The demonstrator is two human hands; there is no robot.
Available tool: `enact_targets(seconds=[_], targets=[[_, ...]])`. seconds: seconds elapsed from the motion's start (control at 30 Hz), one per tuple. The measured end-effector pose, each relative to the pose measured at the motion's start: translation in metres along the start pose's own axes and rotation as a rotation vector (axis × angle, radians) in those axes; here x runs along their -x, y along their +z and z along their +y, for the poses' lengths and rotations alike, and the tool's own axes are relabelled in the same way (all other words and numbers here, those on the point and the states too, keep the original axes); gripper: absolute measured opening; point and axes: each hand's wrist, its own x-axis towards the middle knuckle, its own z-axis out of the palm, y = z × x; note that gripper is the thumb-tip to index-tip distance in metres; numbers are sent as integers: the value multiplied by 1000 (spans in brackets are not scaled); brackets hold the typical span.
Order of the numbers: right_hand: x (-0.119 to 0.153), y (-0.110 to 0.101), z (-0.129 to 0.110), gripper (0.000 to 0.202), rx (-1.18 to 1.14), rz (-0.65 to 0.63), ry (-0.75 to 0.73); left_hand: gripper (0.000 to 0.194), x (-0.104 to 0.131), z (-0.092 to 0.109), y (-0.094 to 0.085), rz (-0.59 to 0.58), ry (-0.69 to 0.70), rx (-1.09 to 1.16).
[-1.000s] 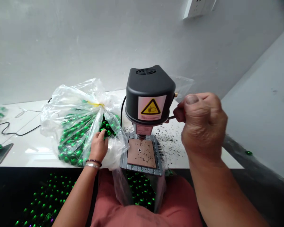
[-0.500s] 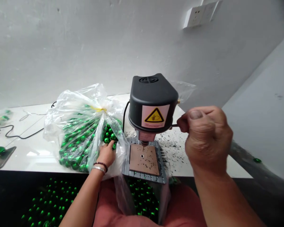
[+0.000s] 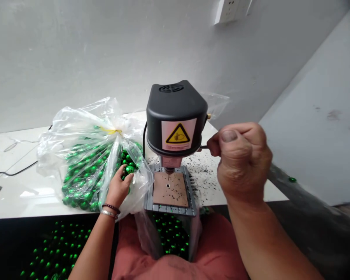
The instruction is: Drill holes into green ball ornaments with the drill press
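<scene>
A black drill press point(image 3: 176, 105) with a yellow warning label stands on the table, its bit above a brown board point(image 3: 171, 192) with a small hole. My right hand point(image 3: 242, 159) is closed round the dark lever at the press's right side. To the left lies a clear plastic bag point(image 3: 76, 128) tied with yellow, full of shiny green balls point(image 3: 87, 167). My left hand point(image 3: 119, 186) is at the bag's opening, thumb and fingers apart, touching or very near the green balls there. Nothing is visibly held in it.
Dark chips point(image 3: 205, 179) are scattered right of the press. More green balls point(image 3: 175, 237) lie in a plastic bag between my legs, and others point(image 3: 61, 249) lie below the table at the left. A black cable point(image 3: 14, 171) crosses the white table. A socket point(image 3: 227, 11) is on the wall.
The whole view has shifted, so things appear further left and mostly higher. My left hand's thumb and fingers have spread apart at the balls. My right hand remains on the lever.
</scene>
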Motion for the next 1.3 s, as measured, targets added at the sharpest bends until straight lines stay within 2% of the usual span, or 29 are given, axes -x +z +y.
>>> enact_targets(seconds=[0.1, 0.17, 0.3, 0.37, 0.43, 0.53, 0.63, 0.73, 0.83, 0.93, 1.07, 1.3], targets=[[2, -1, -1, 30, 3, -4, -6, 51, 3, 10, -4, 30, -94, 78], [2, -2, -1, 29, 8, -10, -11, 54, 6, 20, -10, 32, -226, 334], [3, -2, 0, 29, 11, -16, -18, 45, 16, 43, -24, -162, -561, 1180], [3, -1, 1, 29, -8, -7, -19, 38, 22, 52, -25, -251, -630, 1386], [3, -1, 1, 29, -34, -9, -27, 28, 29, 59, -22, -322, -631, 1437], [3, -1, 1, 27, -51, -22, -56, 14, 41, 67, -11, -465, -562, 1399], [0, 1, -1, 27, -68, -21, -71, 35, 51, 74, 3, -541, -473, 1192], [-11, 4, -3, 30, -104, -48, -19, 48, 52, 78, 17, -503, -354, 891], [-29, 10, -1, 36, -90, -79, -7, 45, 46, 78, 28, -488, -239, 709], [-47, 17, 5, 37, -51, -77, -35, 43, 39, 78, 33, -505, -177, 636], [-59, 25, 13, 37, 24, 21, -57, 41, 35, 83, 34, -513, -155, 568], [-56, 25, 15, 36, -94, -58, -18, 39, 30, 87, 39, -502, -81, 383]])
